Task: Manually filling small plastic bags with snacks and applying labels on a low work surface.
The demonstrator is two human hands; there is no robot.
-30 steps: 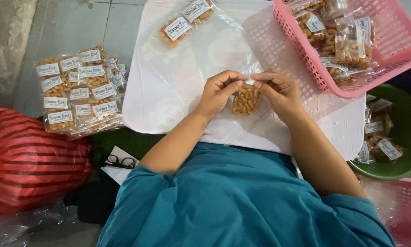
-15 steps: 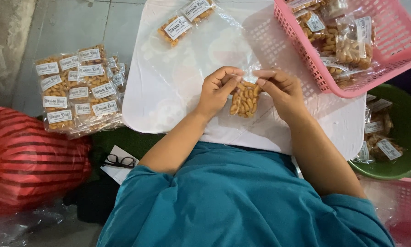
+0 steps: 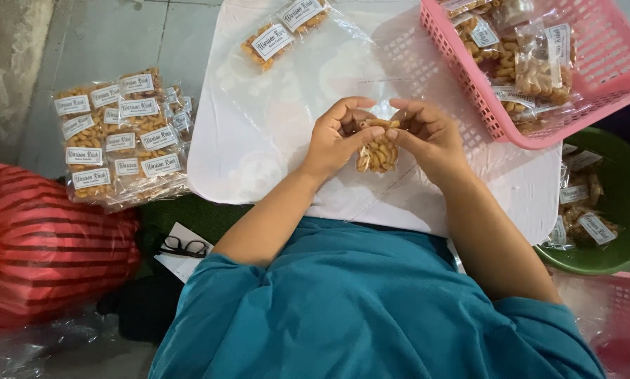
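**Two hands pinch a small bag of snacks over a white board**

The left hand (image 3: 332,144) and the right hand (image 3: 427,137) meet above the middle of a white board (image 3: 259,161) that lies across the person's lap. Between them hangs a small clear snack bag (image 3: 376,149) filled with orange-brown curled pieces. Both hands are curled nearly closed, with thumbs and fingertips pinching the top of the bag from either side, so the filled part hangs just below the fingers.

At the far edge of the board lies a pair of labelled packets (image 3: 283,31), well apart from the hands. A pink basket (image 3: 609,77) holding more packets overlaps the board's right corner. Below it, on the right, a green bowl (image 3: 620,260) holds further packets. On the floor to the left of the board sits a stack of finished packets (image 3: 118,137) with white labels. Nearer the person, a pair of glasses (image 3: 183,247) rests on a sheet of paper, beside a red striped sack (image 3: 44,238).
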